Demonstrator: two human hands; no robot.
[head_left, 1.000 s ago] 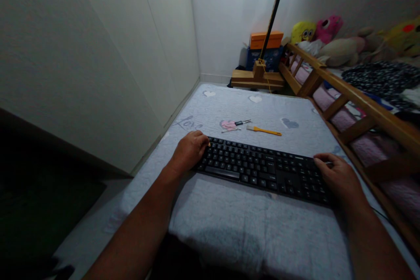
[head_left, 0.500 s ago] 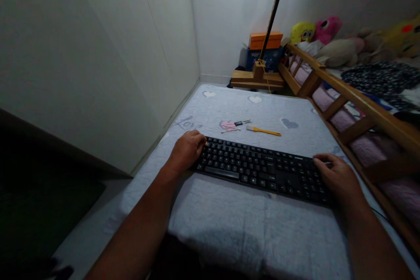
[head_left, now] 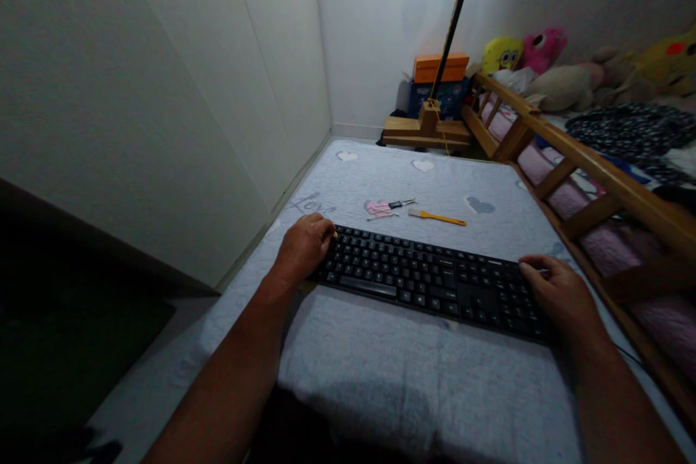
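"Keyboard point(head_left: 435, 281) is shown in use: what has just been changed?"

"The left hand point(head_left: 304, 246) has been drawn outward along the left end, so that slightly more of the leftmost keys is exposed. No shift of the keyboard itself can be made out."

"How are the fingers disposed?"

"Those of the left hand are bunched and closed on something yellow point(head_left: 334, 234), which has been carried along with them; it is too small to be identified. By the right hand point(head_left: 565, 290) the opposite end of the keyboard appears to be grasped, although the lower part of that hold is hidden."

"Where is the keyboard placed?"

"It is laid on a pale quilted cloth point(head_left: 370, 355), between the hands and slightly slanted. Beyond it are seen a yellow-handled brush point(head_left: 438, 217) and a dark-handled tool point(head_left: 396, 204), both untouched."

"What may be inferred for the work?"

"Attention is judged to be centred on the left end, the keyboard being steadied from the right. Since only a small stroke was made, the work is probably still under way."
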